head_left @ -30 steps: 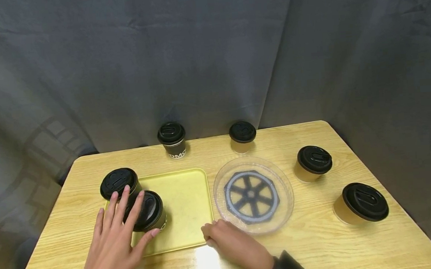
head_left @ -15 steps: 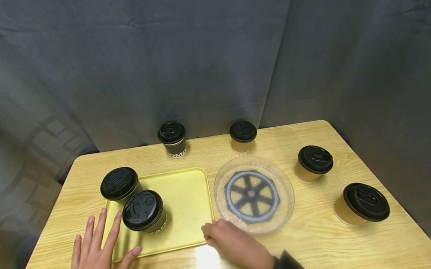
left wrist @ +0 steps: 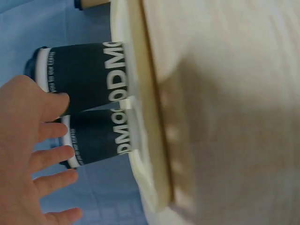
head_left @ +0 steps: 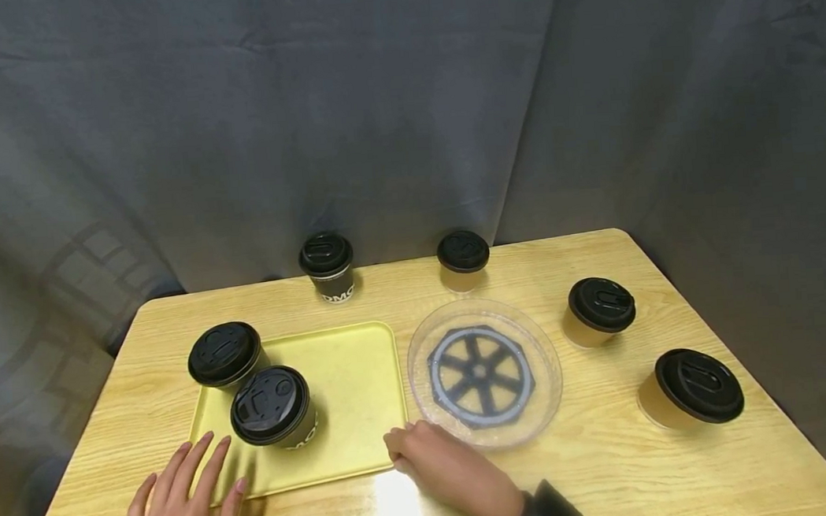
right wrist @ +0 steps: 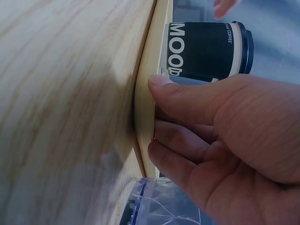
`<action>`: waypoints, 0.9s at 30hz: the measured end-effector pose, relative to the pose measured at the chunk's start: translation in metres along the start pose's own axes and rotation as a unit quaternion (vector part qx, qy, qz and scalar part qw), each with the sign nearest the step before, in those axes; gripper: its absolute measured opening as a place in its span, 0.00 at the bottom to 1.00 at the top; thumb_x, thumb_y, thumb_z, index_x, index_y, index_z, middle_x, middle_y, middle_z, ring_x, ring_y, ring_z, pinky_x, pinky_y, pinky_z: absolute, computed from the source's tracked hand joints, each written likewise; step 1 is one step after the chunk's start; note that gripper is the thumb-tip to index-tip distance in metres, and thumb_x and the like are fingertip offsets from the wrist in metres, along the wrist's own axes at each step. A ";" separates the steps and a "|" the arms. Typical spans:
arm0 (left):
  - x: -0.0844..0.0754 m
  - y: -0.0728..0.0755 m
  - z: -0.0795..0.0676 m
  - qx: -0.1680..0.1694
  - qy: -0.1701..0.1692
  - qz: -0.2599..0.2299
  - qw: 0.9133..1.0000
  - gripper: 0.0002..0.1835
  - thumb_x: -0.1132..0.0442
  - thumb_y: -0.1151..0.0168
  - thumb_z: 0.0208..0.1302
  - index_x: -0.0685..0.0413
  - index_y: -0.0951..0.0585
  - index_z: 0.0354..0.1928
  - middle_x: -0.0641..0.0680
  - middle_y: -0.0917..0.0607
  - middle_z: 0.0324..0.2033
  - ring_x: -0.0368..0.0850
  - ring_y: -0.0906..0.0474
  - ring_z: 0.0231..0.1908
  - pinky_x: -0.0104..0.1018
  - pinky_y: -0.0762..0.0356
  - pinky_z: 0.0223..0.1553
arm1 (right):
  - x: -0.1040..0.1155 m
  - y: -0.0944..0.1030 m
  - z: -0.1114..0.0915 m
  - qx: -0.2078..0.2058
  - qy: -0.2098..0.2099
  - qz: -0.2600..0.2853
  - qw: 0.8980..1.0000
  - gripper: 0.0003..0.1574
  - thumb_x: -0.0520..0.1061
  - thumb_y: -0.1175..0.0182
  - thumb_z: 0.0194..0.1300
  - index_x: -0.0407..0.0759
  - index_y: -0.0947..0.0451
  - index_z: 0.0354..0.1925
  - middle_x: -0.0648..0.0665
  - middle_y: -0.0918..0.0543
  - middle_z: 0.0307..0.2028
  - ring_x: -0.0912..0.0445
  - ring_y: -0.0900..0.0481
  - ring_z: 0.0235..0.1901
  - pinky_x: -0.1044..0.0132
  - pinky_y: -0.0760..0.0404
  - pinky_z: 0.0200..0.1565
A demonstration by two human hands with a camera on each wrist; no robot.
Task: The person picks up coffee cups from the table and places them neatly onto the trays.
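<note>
Two black paper coffee cups with black lids stand on the left part of a yellow tray (head_left: 353,388): a rear cup (head_left: 225,353) over the back left corner and a front cup (head_left: 273,408). My left hand (head_left: 179,497) is spread near the tray's front left corner, fingers apart, holding nothing; in the left wrist view both cups stand beyond the fingers (left wrist: 54,159). With curled fingers my right hand (head_left: 454,465) grips the tray's front right corner. The right wrist view has its thumb and fingertips on the tray rim (right wrist: 145,103).
Right of the tray lies a clear round plastic dish (head_left: 483,309) with a dark wheel-like pattern. Behind stand a black cup (head_left: 332,283) and a brown cup (head_left: 462,275). Two more brown cups, one nearer the back (head_left: 584,330) and one in front (head_left: 663,404), stand along the right.
My left hand has drawn back from the front cup, down and to the left, to near the tray's front left corner. The right hand has stayed at the tray corner.
</note>
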State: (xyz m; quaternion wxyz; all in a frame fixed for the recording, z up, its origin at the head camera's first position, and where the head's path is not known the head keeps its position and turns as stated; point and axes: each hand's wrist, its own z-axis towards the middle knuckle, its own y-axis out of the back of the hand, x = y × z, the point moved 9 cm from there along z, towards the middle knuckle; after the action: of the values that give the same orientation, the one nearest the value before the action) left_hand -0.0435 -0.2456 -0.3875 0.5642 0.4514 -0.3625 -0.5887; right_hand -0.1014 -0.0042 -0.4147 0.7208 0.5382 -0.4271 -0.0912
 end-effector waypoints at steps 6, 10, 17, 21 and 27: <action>0.007 -0.024 -0.008 0.028 -0.004 -0.002 1.000 0.22 0.54 0.39 0.64 0.56 0.22 0.57 0.59 0.23 0.58 0.59 0.31 0.57 0.60 0.38 0.56 | 0.001 0.000 0.001 0.001 0.001 -0.002 1.000 0.13 0.38 0.40 0.65 0.47 0.29 0.24 0.58 0.35 0.19 0.69 0.40 0.22 0.82 0.34 0.26; 0.012 -0.037 -0.013 0.050 -0.012 -0.010 0.999 0.22 0.53 0.43 0.68 0.58 0.23 0.58 0.61 0.23 0.58 0.61 0.30 0.57 0.61 0.34 0.54 | 0.001 0.000 0.002 0.001 0.002 -0.001 1.000 0.13 0.38 0.40 0.65 0.47 0.29 0.24 0.58 0.34 0.19 0.69 0.39 0.21 0.82 0.33 0.26; 0.021 -0.058 -0.018 0.122 -0.008 0.011 0.992 0.26 0.47 0.49 0.71 0.55 0.25 0.63 0.62 0.24 0.61 0.64 0.30 0.59 0.67 0.34 0.55 | 0.002 0.000 0.002 0.000 0.003 0.000 1.000 0.14 0.38 0.41 0.65 0.47 0.29 0.24 0.58 0.35 0.19 0.69 0.40 0.22 0.82 0.34 0.25; 0.023 -0.065 -0.019 0.164 0.002 -0.008 0.986 0.26 0.45 0.53 0.73 0.51 0.25 0.64 0.62 0.22 0.60 0.65 0.28 0.59 0.69 0.36 0.55 | 0.001 0.000 0.001 0.001 0.002 -0.002 1.000 0.14 0.38 0.41 0.66 0.48 0.30 0.24 0.59 0.36 0.19 0.69 0.40 0.22 0.81 0.35 0.25; 0.025 -0.074 -0.019 0.207 0.007 -0.016 0.978 0.25 0.44 0.57 0.75 0.48 0.23 0.63 0.62 0.22 0.61 0.66 0.27 0.59 0.72 0.37 0.55 | 0.000 0.000 0.000 0.002 -0.003 -0.002 1.000 0.14 0.39 0.41 0.66 0.48 0.30 0.24 0.59 0.36 0.20 0.69 0.40 0.22 0.81 0.35 0.26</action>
State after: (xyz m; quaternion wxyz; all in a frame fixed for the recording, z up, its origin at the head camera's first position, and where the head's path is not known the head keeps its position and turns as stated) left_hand -0.0493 -0.2610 -0.4665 0.4511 0.5682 -0.4658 -0.5066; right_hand -0.1014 -0.0036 -0.4147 0.7180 0.5405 -0.4285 -0.0937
